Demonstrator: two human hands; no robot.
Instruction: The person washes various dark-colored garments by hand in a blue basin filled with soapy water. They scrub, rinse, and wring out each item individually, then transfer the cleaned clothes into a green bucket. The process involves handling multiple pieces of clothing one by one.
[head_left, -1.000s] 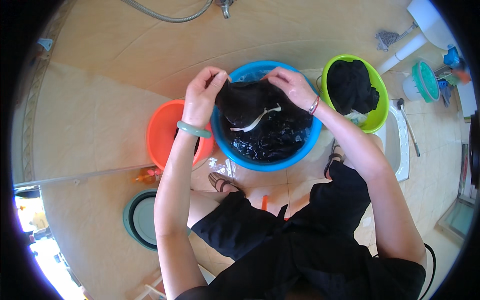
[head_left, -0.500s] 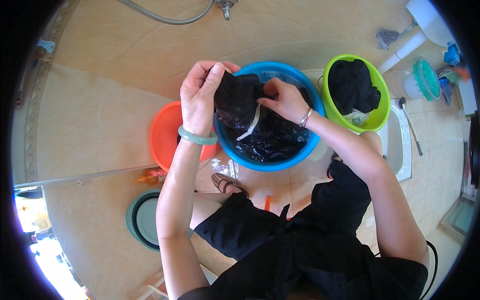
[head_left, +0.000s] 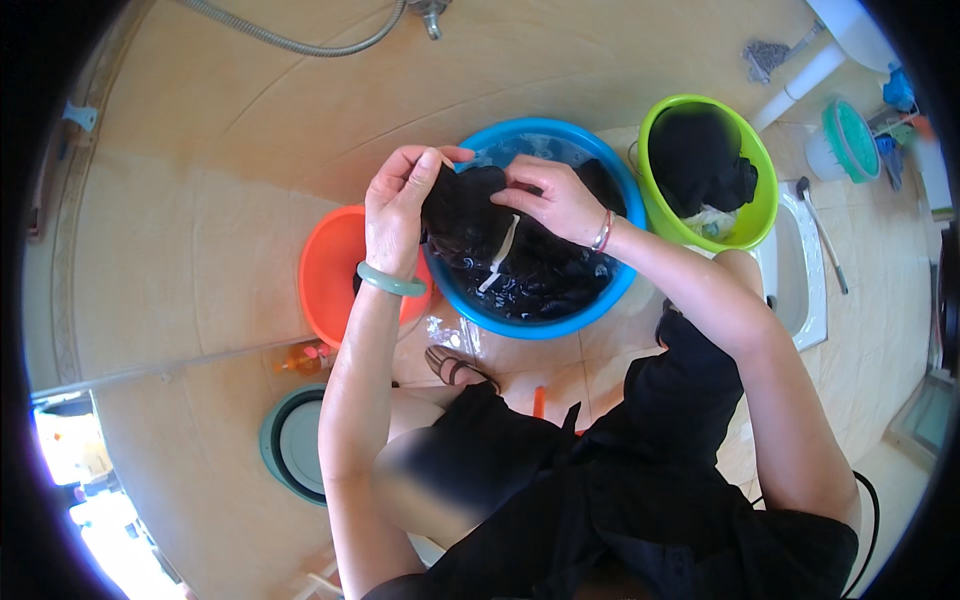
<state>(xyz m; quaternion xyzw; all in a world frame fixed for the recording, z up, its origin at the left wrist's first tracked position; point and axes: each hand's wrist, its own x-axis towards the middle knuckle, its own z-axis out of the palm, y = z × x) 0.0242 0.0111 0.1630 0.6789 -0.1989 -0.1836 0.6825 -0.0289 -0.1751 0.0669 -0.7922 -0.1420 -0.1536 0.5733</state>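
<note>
The left hand [head_left: 405,195] pinches a wet black garment [head_left: 460,225] between thumb and fingers above the left edge of the round blue basin [head_left: 540,327]. The right hand [head_left: 555,200] grips a fold of the same cloth over the basin's middle, thumb against fingers. The hands are slightly apart, with cloth bunched between them; the garment's lower part lies in the basin, probably in water, though black on black blurs its outline. A narrow white strip [head_left: 502,250] slants down across it toward the basin's near edge. Just beyond the basin's left edge is an orange basin [head_left: 325,275]; near its right edge, a lime-green bucket [head_left: 765,215] holds black clothes [head_left: 700,165].
</note>
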